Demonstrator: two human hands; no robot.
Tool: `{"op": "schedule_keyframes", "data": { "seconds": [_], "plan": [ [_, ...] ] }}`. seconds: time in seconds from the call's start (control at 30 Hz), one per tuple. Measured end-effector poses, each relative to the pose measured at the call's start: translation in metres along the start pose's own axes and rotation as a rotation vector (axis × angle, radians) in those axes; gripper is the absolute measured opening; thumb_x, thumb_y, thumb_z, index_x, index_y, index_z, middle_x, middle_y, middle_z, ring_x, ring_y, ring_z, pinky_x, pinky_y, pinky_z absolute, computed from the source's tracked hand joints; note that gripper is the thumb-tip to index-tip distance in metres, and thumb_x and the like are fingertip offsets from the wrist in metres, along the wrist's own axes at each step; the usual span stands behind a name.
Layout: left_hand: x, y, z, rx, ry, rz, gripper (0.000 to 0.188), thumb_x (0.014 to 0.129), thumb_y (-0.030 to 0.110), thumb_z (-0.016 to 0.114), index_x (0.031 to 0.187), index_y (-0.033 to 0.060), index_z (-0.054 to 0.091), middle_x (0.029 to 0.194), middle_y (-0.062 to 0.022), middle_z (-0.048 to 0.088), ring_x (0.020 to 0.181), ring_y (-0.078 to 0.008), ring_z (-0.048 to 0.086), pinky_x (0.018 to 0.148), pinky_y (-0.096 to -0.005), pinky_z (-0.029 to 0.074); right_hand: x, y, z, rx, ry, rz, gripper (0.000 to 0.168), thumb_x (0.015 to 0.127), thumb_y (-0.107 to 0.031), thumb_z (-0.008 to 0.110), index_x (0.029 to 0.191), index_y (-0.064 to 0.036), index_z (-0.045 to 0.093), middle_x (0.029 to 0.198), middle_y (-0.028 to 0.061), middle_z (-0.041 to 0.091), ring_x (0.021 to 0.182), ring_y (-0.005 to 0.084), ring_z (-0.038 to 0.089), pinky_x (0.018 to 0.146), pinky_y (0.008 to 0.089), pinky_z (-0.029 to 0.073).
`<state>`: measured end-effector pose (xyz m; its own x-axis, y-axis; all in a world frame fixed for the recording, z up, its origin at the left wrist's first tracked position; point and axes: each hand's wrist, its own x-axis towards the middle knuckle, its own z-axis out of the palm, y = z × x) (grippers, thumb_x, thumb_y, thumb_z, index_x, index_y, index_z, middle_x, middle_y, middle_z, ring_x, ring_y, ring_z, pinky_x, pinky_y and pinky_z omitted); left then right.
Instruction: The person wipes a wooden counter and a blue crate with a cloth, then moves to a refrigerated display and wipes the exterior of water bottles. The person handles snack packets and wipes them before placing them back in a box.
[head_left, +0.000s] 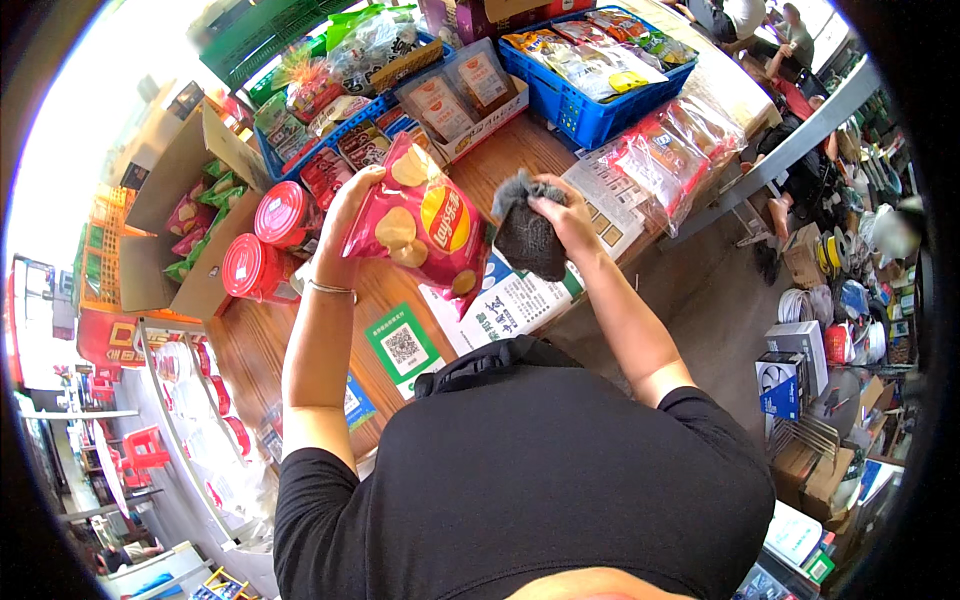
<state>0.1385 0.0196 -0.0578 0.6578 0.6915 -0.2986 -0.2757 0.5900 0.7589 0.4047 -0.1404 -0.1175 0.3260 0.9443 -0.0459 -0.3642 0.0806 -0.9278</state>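
Note:
My left hand (358, 196) grips a red bag of Lay's potato chips (420, 225) by its left side, above a wooden counter (300, 337). My fingers behind the bag are hidden. In my right hand (566, 214) is a bunched dark grey cloth (529, 236), just right of the bag. A narrow gap seems to separate cloth and bag. Below them lie printed sheets (510, 307) and a green card with a printed code (403, 346). Two tubs with red lids (283, 214) stand beside my left forearm.
An open cardboard box (196, 217) with more snack bags sits at the left. Blue plastic baskets of packets (592, 124) line the counter's far side. Clear-wrapped packages (667, 157) lie at the right. A grey metal bar (780, 161) runs past the counter's right edge. People sit farther back.

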Motion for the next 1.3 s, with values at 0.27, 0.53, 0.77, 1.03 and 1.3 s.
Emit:
{"op": "schedule_keyframes", "data": {
  "seconds": [0.27,0.53,0.77,1.03,1.3],
  "plan": [
    [0.007,0.003,-0.028,0.493,-0.043,0.574,0.018,0.091,0.012,0.052,0.098,0.0018,0.064,0.096,-0.0046,0.063,0.087,-0.0131,0.058,0.08,-0.0287,0.048,-0.041,-0.025,0.126,-0.857,-0.388,-1.033,0.043,0.059,-0.007,0.071,0.101,-0.006,0.063,0.102,0.0153,0.058,0.097,0.0343,0.056,0.083,0.0421,0.048],
    [-0.172,0.17,-0.059,0.909,0.245,0.686,0.02,0.094,0.016,0.056,0.106,0.0007,0.061,0.099,-0.0009,0.063,0.09,-0.0073,0.056,0.081,-0.0232,0.047,-0.039,0.115,0.107,-1.051,-0.504,-0.505,0.034,0.062,-0.008,0.072,0.096,-0.009,0.064,0.098,0.0103,0.06,0.096,0.0324,0.058,0.081,0.0397,0.048],
    [-0.226,0.37,-0.189,2.211,0.618,0.649,0.019,0.087,0.016,0.062,0.101,0.0031,0.065,0.096,-0.0093,0.067,0.088,-0.0192,0.063,0.08,-0.0317,0.049,-0.049,0.224,0.085,-1.47,-0.188,-0.448,0.039,0.059,-0.019,0.074,0.096,-0.016,0.062,0.099,0.0098,0.056,0.096,0.033,0.054,0.08,0.0453,0.044],
    [-0.239,0.477,-0.371,2.537,0.863,0.799,0.013,0.088,0.018,0.054,0.091,0.0071,0.061,0.087,-0.0135,0.066,0.081,-0.0335,0.064,0.071,-0.0422,0.05,-0.044,0.226,0.094,-1.492,-0.155,-0.391,0.039,0.06,-0.016,0.074,0.096,-0.012,0.061,0.101,0.0121,0.053,0.097,0.0357,0.052,0.083,0.0467,0.043],
    [-0.222,0.484,-0.489,2.183,0.963,0.871,0.011,0.092,0.016,0.051,0.095,0.0082,0.058,0.097,-0.0138,0.064,0.088,-0.0359,0.062,0.073,-0.043,0.051,-0.042,0.223,0.102,-1.588,-0.175,-0.297,0.038,0.058,-0.014,0.073,0.092,-0.012,0.059,0.1,0.0138,0.05,0.097,0.0375,0.049,0.084,0.0479,0.042]
  ]
}}
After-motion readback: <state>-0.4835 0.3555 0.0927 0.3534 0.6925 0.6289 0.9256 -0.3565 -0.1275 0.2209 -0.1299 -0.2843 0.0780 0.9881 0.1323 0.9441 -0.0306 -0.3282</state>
